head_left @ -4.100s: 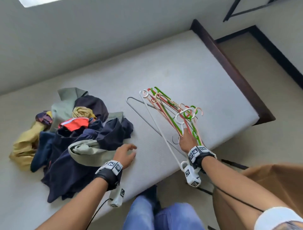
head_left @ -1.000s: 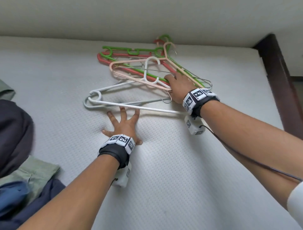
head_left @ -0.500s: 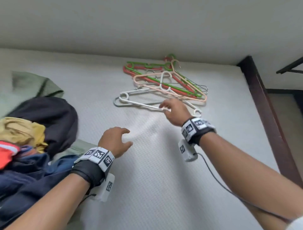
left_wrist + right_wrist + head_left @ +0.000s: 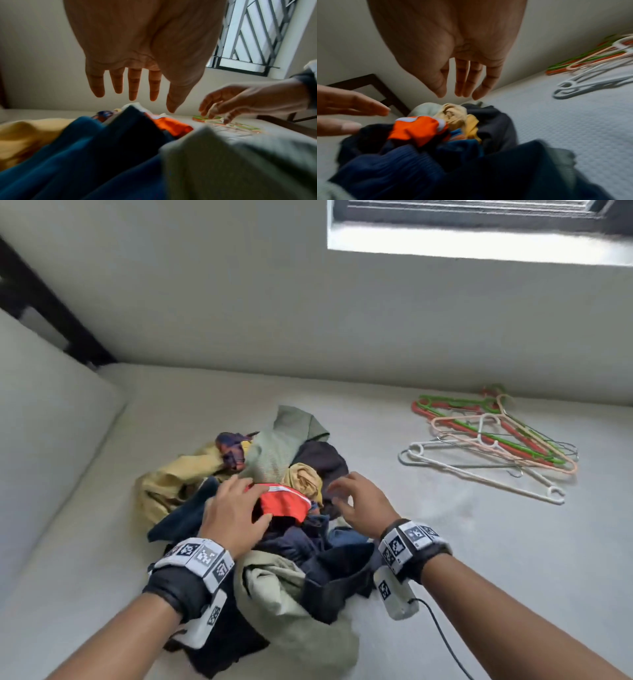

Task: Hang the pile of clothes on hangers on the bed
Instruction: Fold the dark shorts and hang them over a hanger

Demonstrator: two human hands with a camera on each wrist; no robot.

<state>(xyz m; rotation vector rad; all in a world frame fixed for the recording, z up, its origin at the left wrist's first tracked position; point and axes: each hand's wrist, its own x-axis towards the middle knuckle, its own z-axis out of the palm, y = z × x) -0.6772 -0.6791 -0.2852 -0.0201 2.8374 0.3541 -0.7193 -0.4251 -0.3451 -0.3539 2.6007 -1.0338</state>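
Observation:
A pile of clothes [image 4: 274, 529] lies in the middle of the white bed [image 4: 496, 559]: navy, sage green, mustard and dark pieces, with an orange garment [image 4: 286, 503] [image 4: 418, 129] on top. My left hand [image 4: 236, 508] [image 4: 133, 93] hovers over the pile's left side, fingers spread and holding nothing. To the right of the orange garment my right hand [image 4: 356, 501] [image 4: 462, 89] hangs above the pile, fingers loosely extended and empty. A bundle of hangers [image 4: 493, 443] [image 4: 590, 65], white, peach, green and red, lies on the bed by the wall at the right.
A pale wall [image 4: 239, 302] runs along the bed's far side, with a barred window [image 4: 257, 33] above the hangers. A white cushion or pillow [image 4: 41, 440] stands at the left, a dark bed frame [image 4: 51, 313] behind it. Bare mattress lies between pile and hangers.
My right hand has let go of the hangers, left by the wall, and moved left to the clothes. Both hands now hover over the pile; the view turned left.

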